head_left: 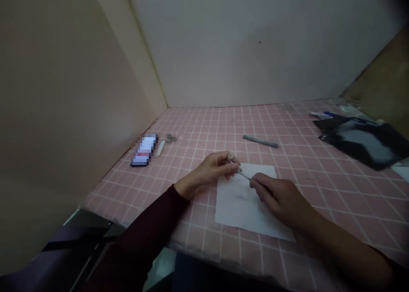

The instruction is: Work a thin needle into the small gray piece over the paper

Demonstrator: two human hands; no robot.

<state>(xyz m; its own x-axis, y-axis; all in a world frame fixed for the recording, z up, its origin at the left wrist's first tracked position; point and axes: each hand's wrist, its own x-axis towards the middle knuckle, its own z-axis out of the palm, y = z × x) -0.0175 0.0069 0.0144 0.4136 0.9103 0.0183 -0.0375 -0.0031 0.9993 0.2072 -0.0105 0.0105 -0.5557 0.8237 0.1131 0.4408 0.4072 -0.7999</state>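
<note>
My left hand is closed, thumb against fingers, on a small pale grey piece whose kind I cannot make out. From the right, my right hand grips a thin, light-coloured tool; its handle is hidden in the fist. The tip of this tool reaches the fingertips of my left hand, at or close to the small piece. Both hands are above a white sheet of paper, which bears faint grey smudges.
A grey stick lies beyond the paper on the pink checked tablecloth. To the left are a phone, a white strip and a small metal item with loops. A black plastic bag is at right. Walls bound the back and left.
</note>
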